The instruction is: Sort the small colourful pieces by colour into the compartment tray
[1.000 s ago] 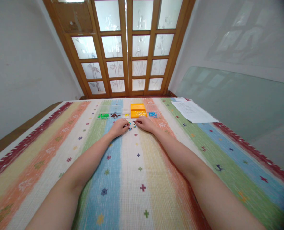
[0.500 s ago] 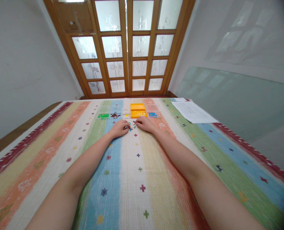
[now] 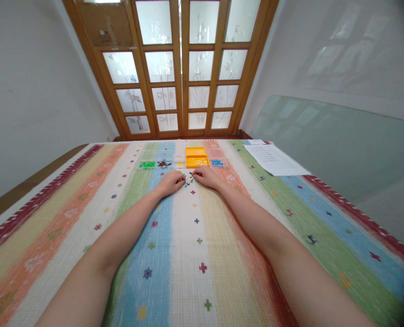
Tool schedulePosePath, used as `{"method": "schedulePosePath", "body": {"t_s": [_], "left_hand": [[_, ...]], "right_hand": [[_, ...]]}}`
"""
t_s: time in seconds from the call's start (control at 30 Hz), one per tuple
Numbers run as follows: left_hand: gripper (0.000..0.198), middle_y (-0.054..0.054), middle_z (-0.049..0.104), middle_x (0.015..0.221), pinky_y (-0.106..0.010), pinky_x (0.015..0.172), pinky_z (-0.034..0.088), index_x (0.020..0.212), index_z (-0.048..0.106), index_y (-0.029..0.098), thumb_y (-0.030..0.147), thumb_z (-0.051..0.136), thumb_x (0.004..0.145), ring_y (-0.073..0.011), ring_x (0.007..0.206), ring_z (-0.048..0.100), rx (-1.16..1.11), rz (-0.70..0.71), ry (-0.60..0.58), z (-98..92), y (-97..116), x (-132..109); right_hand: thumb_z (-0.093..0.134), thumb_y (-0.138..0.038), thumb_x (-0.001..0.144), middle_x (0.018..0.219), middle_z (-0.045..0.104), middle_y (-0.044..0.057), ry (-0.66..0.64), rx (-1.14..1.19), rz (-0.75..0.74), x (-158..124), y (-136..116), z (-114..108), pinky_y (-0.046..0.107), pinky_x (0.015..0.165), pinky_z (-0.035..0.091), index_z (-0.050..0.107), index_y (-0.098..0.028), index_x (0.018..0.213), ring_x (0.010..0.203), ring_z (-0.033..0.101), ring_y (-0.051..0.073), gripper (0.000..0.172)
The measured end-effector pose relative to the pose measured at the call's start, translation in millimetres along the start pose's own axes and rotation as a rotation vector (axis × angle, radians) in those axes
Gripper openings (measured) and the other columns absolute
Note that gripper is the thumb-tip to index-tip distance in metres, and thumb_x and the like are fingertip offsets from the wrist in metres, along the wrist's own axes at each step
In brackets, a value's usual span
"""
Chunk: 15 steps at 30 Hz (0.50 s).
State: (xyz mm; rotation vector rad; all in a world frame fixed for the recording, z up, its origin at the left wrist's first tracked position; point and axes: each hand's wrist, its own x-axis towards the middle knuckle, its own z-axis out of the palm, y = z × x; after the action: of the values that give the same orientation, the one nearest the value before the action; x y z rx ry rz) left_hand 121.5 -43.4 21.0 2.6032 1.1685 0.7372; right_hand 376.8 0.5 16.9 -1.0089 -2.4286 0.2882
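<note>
Small mixed-colour pieces [image 3: 187, 184] lie on the striped cloth between my hands. My left hand [image 3: 172, 181] rests at their left side, its fingers curled together; whatever they pinch is too small to make out. On the right, my right hand [image 3: 204, 175] is also closed at the fingertips beside the pieces, and its contents cannot be seen. Just beyond the hands stands an open orange box [image 3: 197, 152] with pale pieces in it. Clear boxes hold green pieces [image 3: 147, 164], dark brown pieces [image 3: 164, 164], a few yellow pieces [image 3: 179, 164] and blue pieces [image 3: 217, 163].
A striped, patterned tablecloth [image 3: 188, 254] covers the table. White printed sheets [image 3: 275, 159] lie at the far right. Beyond the table's far edge is a wooden door with glass panes [image 3: 164, 66], and a glass panel [image 3: 324, 136] leans by the right wall.
Both hands stay in nearly the same place. The fingers of my left hand have shifted slightly beside the small pieces.
</note>
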Motion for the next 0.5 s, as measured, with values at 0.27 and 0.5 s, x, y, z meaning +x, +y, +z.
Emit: {"method": "schedulePosePath", "body": {"t_s": [0.27,0.5], "left_hand": [[0.013,-0.001,0.072,0.082,-0.030,0.070,0.050,0.097,0.068,0.022,0.030,0.059,0.093,-0.0173,0.071,0.066,-0.217,-0.339,0.293,-0.3,-14,1],[0.017,-0.003,0.073,0.098,-0.028,0.073,0.051,0.104,0.065,0.021,0.027,0.053,0.094,-0.0150,0.072,0.063,-0.243,-0.455,0.492,-5.4,-42,1]], "right_hand": [[0.060,-0.022,0.099,0.104,0.076,0.009,0.003,0.008,-0.008,0,1,1,0.034,0.091,0.048,0.080,-0.019,0.100,0.099,0.066,0.023,0.021],[0.061,-0.021,0.099,0.106,0.077,0.009,0.007,0.016,-0.004,-1,-1,-1,0.033,0.091,0.048,0.080,-0.019,0.101,0.102,0.067,0.023,0.019]]}}
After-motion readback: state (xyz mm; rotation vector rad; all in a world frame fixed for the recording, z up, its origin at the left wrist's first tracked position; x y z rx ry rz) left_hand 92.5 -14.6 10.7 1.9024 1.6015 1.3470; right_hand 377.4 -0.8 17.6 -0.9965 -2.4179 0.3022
